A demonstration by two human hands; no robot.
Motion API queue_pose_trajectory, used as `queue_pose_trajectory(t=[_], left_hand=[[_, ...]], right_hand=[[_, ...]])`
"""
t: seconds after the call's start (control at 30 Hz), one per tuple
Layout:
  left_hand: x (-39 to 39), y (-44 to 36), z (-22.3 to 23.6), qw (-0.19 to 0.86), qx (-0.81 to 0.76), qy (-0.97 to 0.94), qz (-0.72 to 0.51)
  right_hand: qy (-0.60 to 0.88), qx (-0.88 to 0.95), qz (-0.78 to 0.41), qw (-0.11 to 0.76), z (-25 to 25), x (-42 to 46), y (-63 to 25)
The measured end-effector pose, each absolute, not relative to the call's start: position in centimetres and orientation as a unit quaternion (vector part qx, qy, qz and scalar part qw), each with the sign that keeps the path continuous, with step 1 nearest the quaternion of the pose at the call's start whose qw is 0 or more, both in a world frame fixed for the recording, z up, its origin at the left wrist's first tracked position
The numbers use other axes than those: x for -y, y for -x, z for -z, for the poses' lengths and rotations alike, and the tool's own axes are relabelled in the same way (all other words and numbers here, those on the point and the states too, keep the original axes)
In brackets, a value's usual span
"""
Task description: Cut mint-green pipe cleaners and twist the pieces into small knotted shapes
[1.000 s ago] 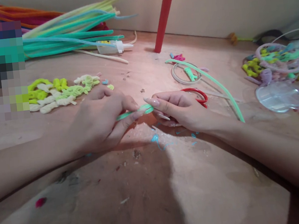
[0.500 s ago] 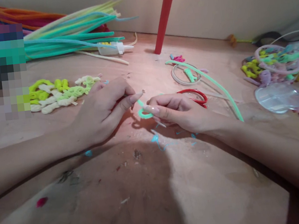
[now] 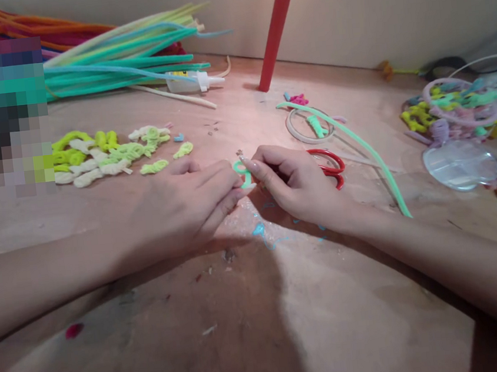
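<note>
Between both hands is a short mint-green pipe cleaner (image 3: 246, 179), bent into a small loop. My left hand (image 3: 205, 199) pinches its lower part between thumb and fingers. My right hand (image 3: 290, 178) has its thumb and fingertips closed on the loop's upper right side. Just beyond the right hand lie red-handled scissors (image 3: 339, 167), their blades hidden by the hand. A longer mint-green pipe cleaner (image 3: 371, 146) curves across the table at the right, its near end by my right forearm.
Yellow, white and pale green twisted pieces (image 3: 107, 153) lie at the left. Behind them are bundled pipe cleaners (image 3: 129, 62) and a glue bottle (image 3: 187, 82). A red post (image 3: 277, 32) stands at the back. A clear dish (image 3: 463, 164) and colourful pieces (image 3: 444, 106) sit at the right.
My hands have come closer together around the loop. The left hand has shifted down and towards the right, uncovering pale green pieces behind it; the right hand has turned and risen slightly.
</note>
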State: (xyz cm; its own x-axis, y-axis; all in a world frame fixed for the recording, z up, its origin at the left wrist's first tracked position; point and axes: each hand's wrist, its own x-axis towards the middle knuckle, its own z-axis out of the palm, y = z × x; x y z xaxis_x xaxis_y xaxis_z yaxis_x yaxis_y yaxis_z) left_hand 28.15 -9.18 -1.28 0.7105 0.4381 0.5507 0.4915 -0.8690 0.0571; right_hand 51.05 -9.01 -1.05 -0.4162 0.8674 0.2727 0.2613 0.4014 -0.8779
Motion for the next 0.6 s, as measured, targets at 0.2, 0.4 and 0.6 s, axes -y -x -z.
queue_pose_trajectory(t=[0.2,0.4,0.6], left_hand=[[7.7,-28.1,1.1,-0.142,0.317,0.866,0.359],[7.0,-28.2,1.1,-0.174,0.310,0.867,0.350],[6.7,-27.9,2.1,-0.192,0.300,0.882,0.308]], right_hand=[[0.339,0.792,-0.368,0.350,1.3,9.2,-51.1],[0.278,0.758,-0.487,0.333,1.2,8.7,-51.4],[0.243,0.709,-0.570,0.336,1.2,8.1,-51.4]])
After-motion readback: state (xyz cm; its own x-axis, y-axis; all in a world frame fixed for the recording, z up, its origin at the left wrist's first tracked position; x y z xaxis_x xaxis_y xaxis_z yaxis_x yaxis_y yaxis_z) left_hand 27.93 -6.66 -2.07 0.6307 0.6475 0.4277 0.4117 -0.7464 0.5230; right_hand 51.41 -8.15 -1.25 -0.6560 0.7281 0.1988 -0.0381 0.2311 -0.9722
